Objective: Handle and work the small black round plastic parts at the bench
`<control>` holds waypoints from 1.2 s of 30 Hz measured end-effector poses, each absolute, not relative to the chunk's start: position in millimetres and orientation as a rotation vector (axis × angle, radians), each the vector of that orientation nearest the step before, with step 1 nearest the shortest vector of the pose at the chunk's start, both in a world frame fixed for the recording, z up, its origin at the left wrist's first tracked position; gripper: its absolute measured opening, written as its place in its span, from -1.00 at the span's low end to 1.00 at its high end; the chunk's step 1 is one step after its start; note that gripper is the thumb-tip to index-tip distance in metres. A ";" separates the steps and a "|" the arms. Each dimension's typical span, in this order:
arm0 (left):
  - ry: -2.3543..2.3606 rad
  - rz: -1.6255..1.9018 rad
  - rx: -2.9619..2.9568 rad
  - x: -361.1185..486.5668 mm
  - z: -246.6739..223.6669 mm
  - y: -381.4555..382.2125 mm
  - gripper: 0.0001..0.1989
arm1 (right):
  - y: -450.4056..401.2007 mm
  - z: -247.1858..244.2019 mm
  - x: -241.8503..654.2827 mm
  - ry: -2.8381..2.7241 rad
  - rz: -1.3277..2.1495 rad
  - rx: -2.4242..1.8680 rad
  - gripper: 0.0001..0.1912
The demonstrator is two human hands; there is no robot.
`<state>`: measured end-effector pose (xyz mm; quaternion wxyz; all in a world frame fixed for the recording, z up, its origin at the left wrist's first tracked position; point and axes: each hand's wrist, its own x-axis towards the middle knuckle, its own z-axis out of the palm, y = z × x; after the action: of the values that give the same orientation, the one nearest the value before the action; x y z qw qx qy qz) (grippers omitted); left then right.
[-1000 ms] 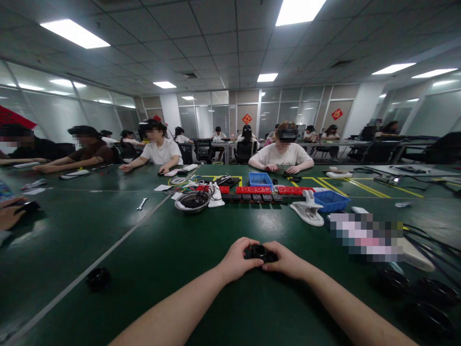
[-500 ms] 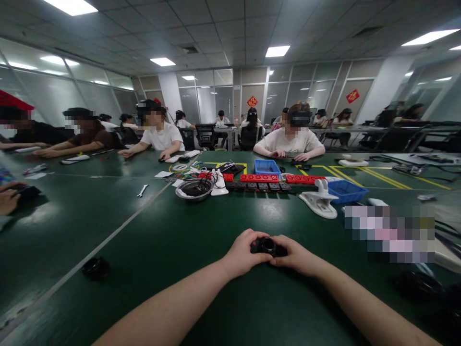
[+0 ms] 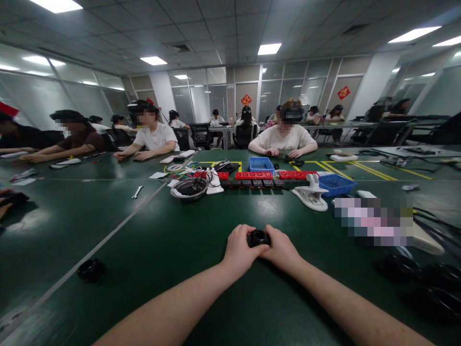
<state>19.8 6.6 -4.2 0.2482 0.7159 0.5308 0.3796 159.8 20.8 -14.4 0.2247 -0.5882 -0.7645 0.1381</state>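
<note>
A small black round part [image 3: 259, 237] with an opening in its top is held between my two hands, low over the green table [image 3: 173, 240]. Around its left side my left hand [image 3: 240, 247] is closed, thumb along the near edge. My right hand [image 3: 281, 247] grips the same part from the right, its fingers wrapped over the side. The thumbs meet in front of it. Both hands hide the part's sides and underside. Another black part [image 3: 91, 270] lies on the table to the left.
Several black ring-like parts [image 3: 437, 300] lie at the lower right. Farther off are a metal bowl [image 3: 189, 189], red power strips [image 3: 254, 175], a white clip stand [image 3: 311, 194], blue trays [image 3: 336, 184] and a wrench [image 3: 137, 192]. People sit across the table.
My right hand has turned and closed in around the black part, and both hands are closer together. The whole view has shifted slightly, with more black parts showing at the lower right.
</note>
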 end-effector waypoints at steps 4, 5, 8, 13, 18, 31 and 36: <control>1.265 0.985 1.963 12.7 -1.1 10.5 -0.64 | 18.0 -8.4 165.2 -2.181 0.476 -1.460 -0.54; 1.213 0.950 1.968 10.4 0.3 11.4 -0.64 | 18.0 -6.2 168.6 -2.214 0.533 -1.381 -0.46; 1.110 0.848 1.989 4.7 5.4 13.2 -0.62 | 19.2 2.4 179.8 -2.318 0.746 -1.180 -0.43; 1.059 0.828 2.021 2.5 10.6 13.4 -0.63 | 21.6 14.6 188.6 -2.319 1.058 -1.034 -0.65; 1.064 0.812 1.999 3.0 7.2 14.4 -0.60 | 23.2 16.5 188.0 -2.275 1.180 -1.020 -0.68; 1.051 0.797 1.990 2.6 6.7 14.3 -0.59 | 24.3 19.8 189.6 -2.291 1.232 -0.987 -0.72; 1.100 0.827 1.971 5.7 6.3 12.4 -0.58 | 25.6 18.0 190.5 -2.263 1.263 -1.031 -0.71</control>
<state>5.7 12.4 6.3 0.3606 0.7649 0.4267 0.3208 190.5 25.6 18.0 0.1752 -0.3640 -0.7988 0.4458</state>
